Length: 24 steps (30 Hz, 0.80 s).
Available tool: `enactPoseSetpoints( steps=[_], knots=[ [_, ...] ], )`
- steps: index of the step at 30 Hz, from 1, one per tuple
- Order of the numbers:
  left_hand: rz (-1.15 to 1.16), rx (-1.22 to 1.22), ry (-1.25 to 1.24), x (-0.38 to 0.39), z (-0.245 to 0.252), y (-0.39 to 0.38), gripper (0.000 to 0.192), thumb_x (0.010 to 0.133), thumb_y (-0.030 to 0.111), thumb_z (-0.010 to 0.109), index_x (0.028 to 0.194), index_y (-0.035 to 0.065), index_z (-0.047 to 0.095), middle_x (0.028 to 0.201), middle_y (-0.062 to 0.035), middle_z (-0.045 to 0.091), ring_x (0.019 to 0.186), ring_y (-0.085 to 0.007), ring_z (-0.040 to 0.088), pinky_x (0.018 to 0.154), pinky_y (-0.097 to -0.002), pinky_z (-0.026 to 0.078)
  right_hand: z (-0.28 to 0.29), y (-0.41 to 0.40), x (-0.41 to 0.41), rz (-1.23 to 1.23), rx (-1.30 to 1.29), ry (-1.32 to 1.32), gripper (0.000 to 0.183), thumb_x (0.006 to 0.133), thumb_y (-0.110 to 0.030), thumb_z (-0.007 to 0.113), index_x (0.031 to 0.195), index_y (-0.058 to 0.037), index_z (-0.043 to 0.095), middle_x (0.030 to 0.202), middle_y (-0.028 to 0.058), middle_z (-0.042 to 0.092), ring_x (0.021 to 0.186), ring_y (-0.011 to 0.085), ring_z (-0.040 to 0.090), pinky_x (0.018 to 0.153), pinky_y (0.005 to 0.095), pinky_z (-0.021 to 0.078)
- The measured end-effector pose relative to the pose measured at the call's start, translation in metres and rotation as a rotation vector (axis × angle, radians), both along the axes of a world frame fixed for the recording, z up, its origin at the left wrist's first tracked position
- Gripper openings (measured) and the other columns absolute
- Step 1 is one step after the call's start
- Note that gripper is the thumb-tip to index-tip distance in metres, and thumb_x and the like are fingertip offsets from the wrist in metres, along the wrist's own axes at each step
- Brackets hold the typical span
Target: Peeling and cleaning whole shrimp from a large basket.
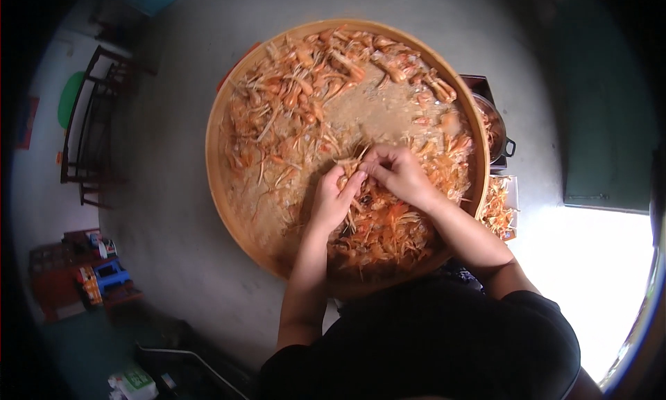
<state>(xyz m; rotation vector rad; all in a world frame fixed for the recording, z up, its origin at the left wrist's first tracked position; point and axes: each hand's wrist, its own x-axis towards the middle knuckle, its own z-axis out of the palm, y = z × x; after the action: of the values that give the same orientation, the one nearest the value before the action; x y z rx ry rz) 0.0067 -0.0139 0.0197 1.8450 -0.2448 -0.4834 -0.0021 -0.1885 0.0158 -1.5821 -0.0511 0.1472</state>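
Observation:
Before me is a large round bamboo winnowing tray [212, 155] holding dried orange-brown plant pieces. Over its middle, my left hand [333, 200] grips a small bunch of pale, stringy dried plant [347, 167] between thumb and fingers. My right hand [396, 172] meets it from the right, its thumb and forefinger pinched on the same piece. The fingers hide most of that piece. Whole pieces with bulb-like ends and stalks [299, 90] lie along the tray's far side. Nearer my body, below the hands, is a heap of loose papery husks [390, 239].
Right of the tray, partly under its rim, are a dark pot [499, 127] with a handle and a white box [512, 202] of husks. A green cabinet [606, 114] stands farther right. Dark wooden chairs [93, 119] and a blue stool [112, 276] are at the left.

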Motion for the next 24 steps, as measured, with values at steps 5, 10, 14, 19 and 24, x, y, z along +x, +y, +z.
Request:
enactPoseSetpoints(
  steps=[5,10,14,19,24],
  knots=[
    [0.059,-0.169,-0.028,-0.004,-0.006,0.0,0.011,0.096,0.014,0.049,0.096,0.0033,0.053,0.07,0.0015,0.05,0.063,-0.006,0.047,0.059,-0.0206,0.039,0.017,-0.028,0.007,-0.351,-0.373,-0.455,0.01,0.081,-0.01,0.067,0.079,-0.0001,0.065,0.075,0.0133,0.066,0.064,0.0211,0.064,0.06,0.0328,0.0509],
    [0.067,-0.109,0.018,-0.005,0.004,-0.003,0.013,0.096,0.016,0.051,0.095,0.0026,0.053,0.064,0.002,0.049,0.06,-0.006,0.046,0.059,-0.0214,0.039,0.035,-0.098,0.037,-0.556,-0.976,-0.395,0.017,0.076,-0.01,0.067,0.09,-0.0016,0.063,0.094,0.0157,0.063,0.073,0.0307,0.066,0.059,0.0393,0.0517],
    [0.091,0.013,0.015,-0.004,0.001,-0.001,0.02,0.094,0.022,0.056,0.094,0.003,0.058,0.067,0.0015,0.053,0.061,-0.006,0.049,0.058,-0.0201,0.039,0.009,-0.102,0.051,-0.356,-1.287,-0.156,0.02,0.073,-0.002,0.059,0.093,-0.0001,0.06,0.101,0.021,0.061,0.075,0.0347,0.065,0.062,0.0433,0.0524],
    [0.104,0.013,-0.003,-0.001,-0.001,-0.002,0.019,0.095,0.021,0.055,0.094,0.0022,0.058,0.066,0.0011,0.054,0.06,-0.006,0.048,0.057,-0.0204,0.039,-0.003,-0.096,0.061,-0.366,-1.134,-0.288,0.024,0.073,-0.005,0.06,0.097,-0.0003,0.061,0.094,0.0209,0.063,0.071,0.0322,0.066,0.062,0.0412,0.0531],
    [0.187,-0.156,0.051,0.005,0.0,0.0,0.013,0.094,0.017,0.053,0.098,0.0057,0.058,0.066,0.0011,0.054,0.059,-0.0055,0.048,0.053,-0.0203,0.039,0.039,-0.063,0.076,0.004,-0.027,-0.018,0.032,0.087,-0.015,0.061,0.114,0.0012,0.059,0.072,0.0099,0.064,0.063,0.0157,0.064,0.058,0.0282,0.0522]
  ],
)
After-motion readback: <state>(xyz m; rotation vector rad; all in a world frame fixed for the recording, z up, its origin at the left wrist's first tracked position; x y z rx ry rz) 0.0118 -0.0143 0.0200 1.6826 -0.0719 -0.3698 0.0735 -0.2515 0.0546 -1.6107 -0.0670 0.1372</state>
